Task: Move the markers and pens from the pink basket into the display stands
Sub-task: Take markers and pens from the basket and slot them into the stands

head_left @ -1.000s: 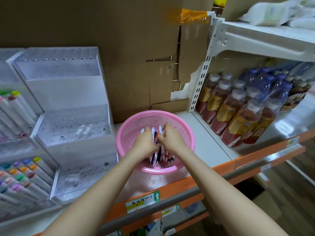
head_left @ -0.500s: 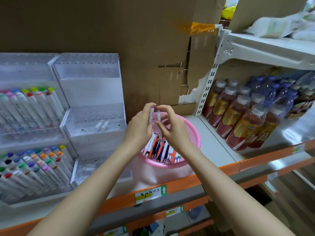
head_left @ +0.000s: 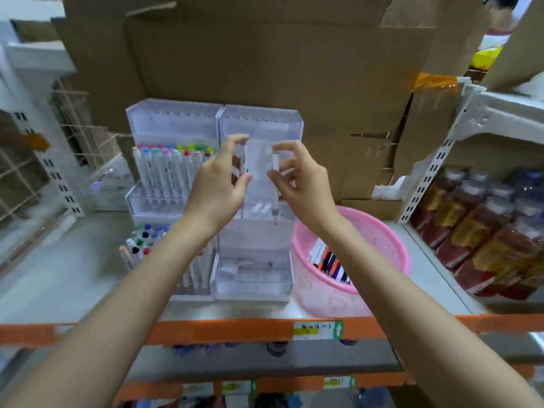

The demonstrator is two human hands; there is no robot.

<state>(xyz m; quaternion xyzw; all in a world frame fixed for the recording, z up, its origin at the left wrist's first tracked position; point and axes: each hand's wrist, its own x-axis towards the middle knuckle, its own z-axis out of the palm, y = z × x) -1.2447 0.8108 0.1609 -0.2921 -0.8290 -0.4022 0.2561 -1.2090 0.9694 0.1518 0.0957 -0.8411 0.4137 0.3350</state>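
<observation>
White markers [head_left: 243, 163] [head_left: 275, 198] in both hands [head_left: 219, 187] [head_left: 306, 184], now up before the stand [head_left: 262, 122]

I'm facing a wall of flattened brown cardboard sheets [head_left: 265, 83], patched at the upper right with a strip of orange tape [head_left: 435, 81]. Below me runs a pale grey metal shelf board [head_left: 67, 269] with an orange front edge strip [head_left: 223, 331] carrying a white, yellow and green price label [head_left: 318, 329]. To my right a white slotted steel upright [head_left: 426, 178] borders rows of white-capped plastic bottles of brown drink [head_left: 477, 228]. On my left stands a beige wire grid [head_left: 17, 178], blurred.
</observation>
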